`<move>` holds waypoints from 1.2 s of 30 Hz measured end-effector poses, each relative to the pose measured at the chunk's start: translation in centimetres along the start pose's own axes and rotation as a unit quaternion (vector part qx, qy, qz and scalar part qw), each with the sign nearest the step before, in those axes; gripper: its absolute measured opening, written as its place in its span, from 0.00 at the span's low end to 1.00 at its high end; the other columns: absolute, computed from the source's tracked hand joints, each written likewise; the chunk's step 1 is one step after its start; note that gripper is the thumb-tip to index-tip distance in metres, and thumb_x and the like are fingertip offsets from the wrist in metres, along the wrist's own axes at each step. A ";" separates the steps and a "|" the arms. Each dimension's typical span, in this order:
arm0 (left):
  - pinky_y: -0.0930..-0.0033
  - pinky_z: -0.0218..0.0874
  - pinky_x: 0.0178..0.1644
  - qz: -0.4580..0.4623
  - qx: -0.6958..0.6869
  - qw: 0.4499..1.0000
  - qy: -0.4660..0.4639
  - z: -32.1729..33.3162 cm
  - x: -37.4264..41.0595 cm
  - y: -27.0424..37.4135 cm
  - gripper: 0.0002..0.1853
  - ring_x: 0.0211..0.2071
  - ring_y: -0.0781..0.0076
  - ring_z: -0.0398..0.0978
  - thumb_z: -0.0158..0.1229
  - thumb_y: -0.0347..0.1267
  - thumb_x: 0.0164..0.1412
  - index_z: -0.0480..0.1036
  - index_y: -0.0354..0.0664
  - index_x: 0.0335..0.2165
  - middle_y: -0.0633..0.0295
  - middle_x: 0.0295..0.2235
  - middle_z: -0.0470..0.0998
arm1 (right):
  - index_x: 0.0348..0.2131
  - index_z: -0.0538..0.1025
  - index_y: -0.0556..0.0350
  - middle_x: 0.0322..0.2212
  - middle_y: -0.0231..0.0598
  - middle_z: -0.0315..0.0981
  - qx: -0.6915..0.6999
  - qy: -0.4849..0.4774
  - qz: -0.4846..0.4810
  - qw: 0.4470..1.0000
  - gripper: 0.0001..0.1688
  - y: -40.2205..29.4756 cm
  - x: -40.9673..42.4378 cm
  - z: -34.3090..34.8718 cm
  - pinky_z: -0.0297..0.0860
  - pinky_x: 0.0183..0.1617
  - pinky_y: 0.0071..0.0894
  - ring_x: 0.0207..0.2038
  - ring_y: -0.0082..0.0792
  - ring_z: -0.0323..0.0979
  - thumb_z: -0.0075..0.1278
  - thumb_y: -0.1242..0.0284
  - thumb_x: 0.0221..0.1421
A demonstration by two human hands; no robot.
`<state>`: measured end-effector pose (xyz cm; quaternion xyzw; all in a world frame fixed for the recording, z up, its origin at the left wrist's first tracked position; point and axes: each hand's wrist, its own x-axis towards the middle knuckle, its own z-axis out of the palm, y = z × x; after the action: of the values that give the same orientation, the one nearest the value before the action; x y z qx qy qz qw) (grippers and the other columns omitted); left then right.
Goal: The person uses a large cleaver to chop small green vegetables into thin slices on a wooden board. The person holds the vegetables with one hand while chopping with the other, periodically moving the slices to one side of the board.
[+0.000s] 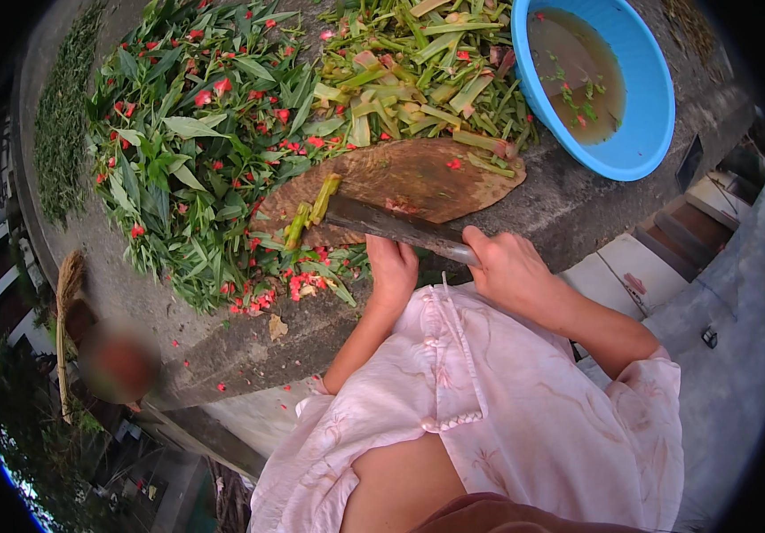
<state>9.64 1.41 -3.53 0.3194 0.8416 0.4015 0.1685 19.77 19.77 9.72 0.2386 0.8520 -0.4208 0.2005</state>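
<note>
My right hand (pixel 505 266) is closed on the handle of a cleaver (pixel 399 230). Its dark blade lies slanting over a worn wooden chopping board (pixel 422 173), the far end beside two short pieces of green stem (pixel 312 210) at the board's left part. Below the blade is my left hand (pixel 392 263); its fingers are partly hidden under the cleaver, so whether they hold anything does not show. Leafy stalks with red flowers (pixel 189 146) are heaped left of the board. Behind it is a pile of cut green and pinkish stems (pixel 415 86), some resting on the board's edge.
A blue plastic basin (pixel 649 126) with murky water and floating leaf bits stands at the back right. A straw broom (pixel 66 313) is at the far left, near a blurred reddish round thing (pixel 119 363). Dark green cuttings (pixel 59 146) are spread along the concrete slab's left edge.
</note>
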 end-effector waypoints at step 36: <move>0.53 0.66 0.45 -0.021 -0.096 0.994 0.037 -2.3 2.0 1.4 0.15 0.39 0.44 0.74 0.45 0.19 0.65 0.65 0.30 0.50 0.45 0.40 0.73 | 0.39 0.73 0.59 0.22 0.63 0.74 0.034 0.056 0.017 0.998 0.12 -1.2 -0.7 1.9 0.71 0.36 0.61 0.30 0.67 0.75 0.52 0.79 0.51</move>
<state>7.49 2.05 -1.06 0.2690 0.8111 0.4886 0.1761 19.88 17.45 9.77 0.2824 0.8430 -0.4320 0.1516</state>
